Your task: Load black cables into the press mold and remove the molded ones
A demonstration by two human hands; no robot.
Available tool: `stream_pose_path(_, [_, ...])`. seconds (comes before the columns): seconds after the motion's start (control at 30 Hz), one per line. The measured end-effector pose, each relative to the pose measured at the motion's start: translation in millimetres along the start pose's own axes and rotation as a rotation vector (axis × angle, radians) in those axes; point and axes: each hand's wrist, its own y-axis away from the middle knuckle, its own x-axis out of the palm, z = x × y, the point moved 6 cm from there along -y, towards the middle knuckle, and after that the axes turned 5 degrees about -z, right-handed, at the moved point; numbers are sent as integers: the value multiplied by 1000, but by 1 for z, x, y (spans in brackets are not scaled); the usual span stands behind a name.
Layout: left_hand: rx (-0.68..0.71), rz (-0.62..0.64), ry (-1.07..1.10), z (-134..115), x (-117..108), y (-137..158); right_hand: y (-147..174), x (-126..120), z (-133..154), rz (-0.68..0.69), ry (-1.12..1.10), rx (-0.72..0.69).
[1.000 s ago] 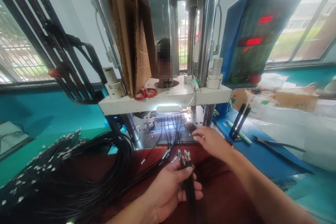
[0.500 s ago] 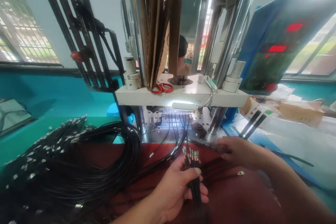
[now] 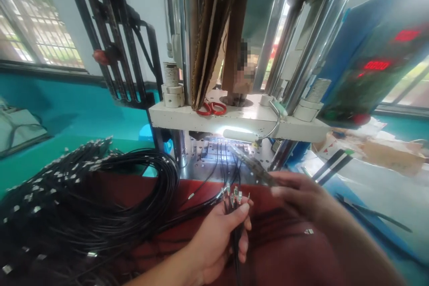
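In the head view, my left hand (image 3: 223,237) is closed round a bundle of black wires (image 3: 237,243). Their metal terminals (image 3: 236,195) stick up above my thumb. My right hand (image 3: 298,192), somewhat blurred, grips a long tapering pair of tweezers (image 3: 253,165). The tip points up and left, near several black wires (image 3: 224,161) that run into the lit mould (image 3: 214,151) under the press. Whether the tip touches a wire or the mould, I cannot tell.
A white press plate (image 3: 187,118) holds red-handled scissors (image 3: 211,108) and a lamp (image 3: 239,135). Coiled black cables (image 3: 164,183) with terminals heap at left on the red surface (image 3: 284,250). A blue control box (image 3: 365,62) stands right, above a cardboard box (image 3: 392,156).
My right hand has brought the tweezers up and left, toward the mould. My left hand with the wires has shifted slightly left. The camera view has moved a little.
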Motion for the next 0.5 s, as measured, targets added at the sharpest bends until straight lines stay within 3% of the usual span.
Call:
stream_pose_path(0.1, [38, -25, -41, -2, 0, -1, -12, 35, -11, -11, -115, -73])
stream_pose_path(0.17, [57, -73, -81, -4, 0, -2, -16, 43, -19, -65, -161, -128])
stream_pose_path(0.3, [69, -124, -156, -7, 5, -4, -19, 38, -34, -145, -277, -112])
stream_pose_path(0.5, [98, -79, -310, -17, 24, -11, -18, 34, -28, -159, -339, -146])
